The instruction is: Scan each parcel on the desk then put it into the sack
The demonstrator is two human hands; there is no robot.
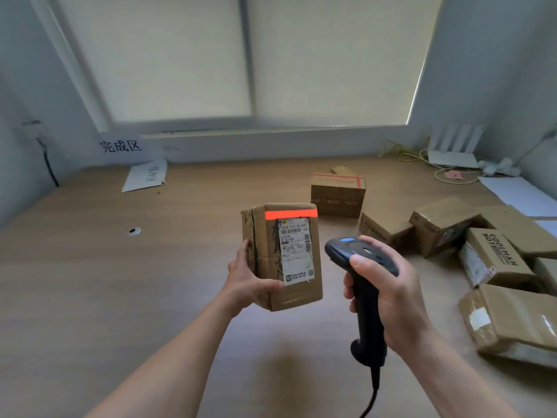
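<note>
The right hand (391, 291) grips the scanner (369, 315), its head pointing left at the parcel (268, 251) just beside it. The left hand (250, 279) holds that parcel upright above the tabletop (120, 282); the red beam (291, 214) lands at the top edge of the label (297, 251).

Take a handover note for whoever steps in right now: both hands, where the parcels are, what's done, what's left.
Left hand holds one parcel upright above the desk, label toward the camera.
Right hand grips the scanner, aimed at it; the red scan line falls near the parcel's top, above the barcode.
Other parcels lie on the desk's right side. No sack in view.
Done: parcel picked up. Left: probably lower the beam onto the barcode, sack it, then the rest.
</note>
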